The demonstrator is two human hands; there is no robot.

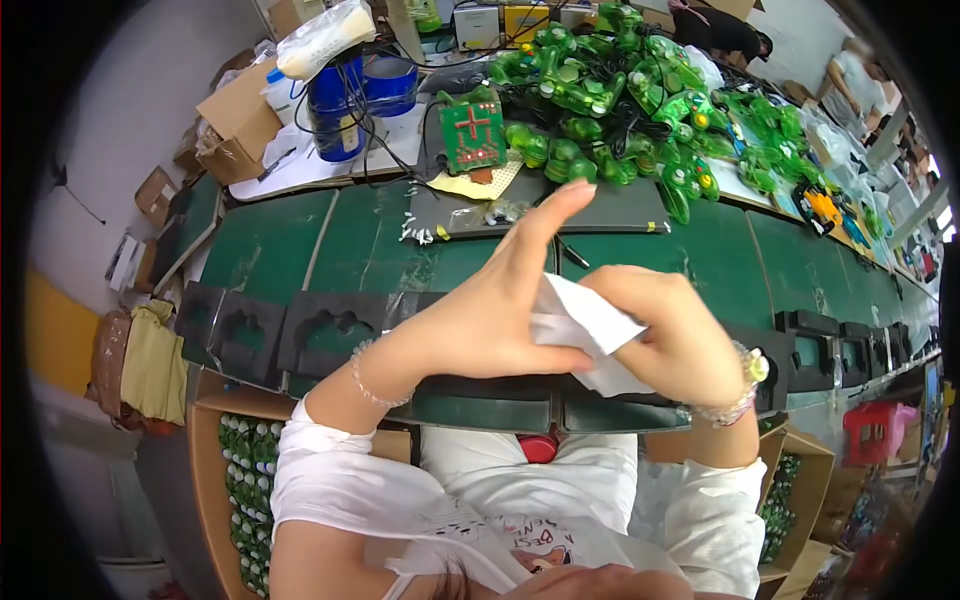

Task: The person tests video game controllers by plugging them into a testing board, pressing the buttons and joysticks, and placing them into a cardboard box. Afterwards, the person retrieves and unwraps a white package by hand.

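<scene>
Both of my hands are raised over the near edge of the green work surface (270, 235). My left hand (490, 305) has its thumb and fingers spread wide, with its palm side beside a white sheet (590, 320) that looks like paper or cloth. The fingers of my right hand (670, 330) are curled round that sheet and pinch it. Beyond the hands, a dark grey mat (460, 215) carries a green circuit board (473, 135) on yellow perforated material (505, 178). A large pile of translucent green game controllers (610, 90) lies behind.
Dark foam cutouts (325, 330) line the near edge. Cardboard boxes (205, 480) of green parts stand below on both sides. Blue containers (337, 110) and an open carton (235, 125) are at the back left. Other people (855, 85) are at the back right.
</scene>
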